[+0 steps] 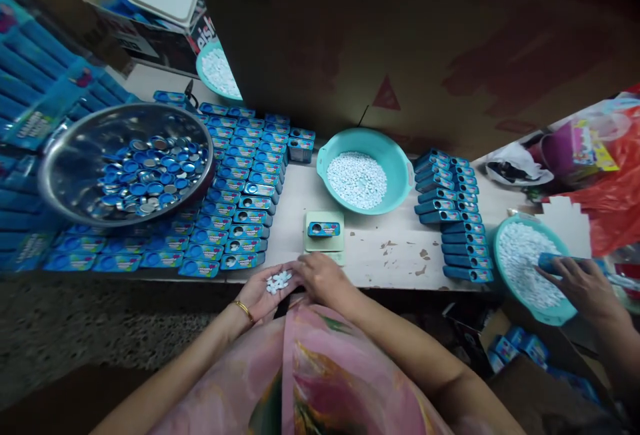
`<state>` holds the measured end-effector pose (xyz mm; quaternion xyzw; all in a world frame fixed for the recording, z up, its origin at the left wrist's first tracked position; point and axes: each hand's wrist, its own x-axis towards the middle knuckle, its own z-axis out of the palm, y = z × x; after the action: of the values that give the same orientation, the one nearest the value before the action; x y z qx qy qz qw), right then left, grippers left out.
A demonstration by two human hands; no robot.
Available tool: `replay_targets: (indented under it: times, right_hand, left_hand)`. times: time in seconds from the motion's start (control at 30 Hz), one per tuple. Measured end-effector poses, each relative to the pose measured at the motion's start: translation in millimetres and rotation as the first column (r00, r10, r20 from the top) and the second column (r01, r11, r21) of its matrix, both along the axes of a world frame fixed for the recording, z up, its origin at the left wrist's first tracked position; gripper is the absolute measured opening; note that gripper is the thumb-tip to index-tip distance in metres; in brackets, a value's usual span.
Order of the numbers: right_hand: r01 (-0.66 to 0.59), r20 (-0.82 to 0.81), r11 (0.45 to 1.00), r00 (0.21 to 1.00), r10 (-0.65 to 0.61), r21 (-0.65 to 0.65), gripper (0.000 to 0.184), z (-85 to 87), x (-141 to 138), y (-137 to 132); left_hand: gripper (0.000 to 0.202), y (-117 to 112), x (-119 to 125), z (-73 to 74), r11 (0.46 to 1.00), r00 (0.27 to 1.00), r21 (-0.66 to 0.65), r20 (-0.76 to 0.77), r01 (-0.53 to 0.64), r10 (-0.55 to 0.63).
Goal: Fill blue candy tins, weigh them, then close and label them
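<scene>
My left hand (265, 290) lies palm up at the table's front edge, cupped around a small heap of white candies (279, 281). Against its fingertips rests my right hand (321, 276), fingers curled down and partly hidden, so what they hold, if anything, does not show. Just beyond them is a pale green scale (324, 243) with a blue tin (324, 229) on its plate. Behind the scale stands a turquoise basin (397, 185) holding many white candies.
Rows of blue tins (250, 231) fill the left, with a steel bowl (55, 175) of round lids over them. More tins (465, 251) stand right. A co-worker's hand (585, 285) holds a blue tin over another candy basin (553, 318). A cardboard box (320, 41) rises behind.
</scene>
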<state>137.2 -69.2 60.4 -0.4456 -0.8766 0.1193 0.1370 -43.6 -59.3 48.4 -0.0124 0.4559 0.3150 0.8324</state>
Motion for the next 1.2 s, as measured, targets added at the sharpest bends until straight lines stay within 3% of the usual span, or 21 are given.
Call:
replay_targets:
  times: [0.07,0.2,0.7,0.87,0.97,1.07,1.2]
  right_hand:
    - [-0.062,0.001,0.995,0.998,0.062,-0.08,0.028,-2.7,-21.2,-11.4]
    - [-0.042,0.018,0.986,0.999,0.046,-0.163,0.021,-8.8,-41.1,-15.1]
    - [-0.084,0.055,0.988,0.994,0.091,-0.128,0.016,-6.4,-46.4,-16.9]
    - [-0.075,-0.038,0.984,0.997,0.07,-0.162,0.024,-8.2,-38.1,-17.2]
    - [-0.029,-0.216,0.982,0.976,-0.012,-0.185,0.024,-8.4,-23.0,-12.5]
    - [0.123,-0.394,0.973,0.898,-0.193,-0.196,0.022,-4.8,1.2,2.9]
    - [0.28,-0.424,0.939,0.84,-0.339,-0.197,0.021,-2.1,28.2,33.9]
  left_hand:
    - [0.012,-1.5,1.8,-4.2,1.0,0.999,-0.001,0.031,0.01,-0.01]
    - [0.012,-6.9,-0.3,-9.0,0.999,0.998,-0.023,0.044,0.044,-0.043]
    - [0.019,-9.4,-1.1,4.4,0.991,0.998,-0.117,-0.013,0.065,-0.067]
    - [0.016,-8.4,5.3,-2.0,0.996,0.997,-0.056,-0.027,0.067,-0.068]
    - [0.014,-3.2,12.0,-5.5,0.999,0.999,-0.019,0.001,0.049,-0.049]
    - [0.017,7.4,19.0,-3.9,0.999,1.0,0.029,0.011,0.024,-0.025]
    - [0.02,19.1,21.3,0.6,0.995,0.999,0.092,-0.026,0.026,-0.024]
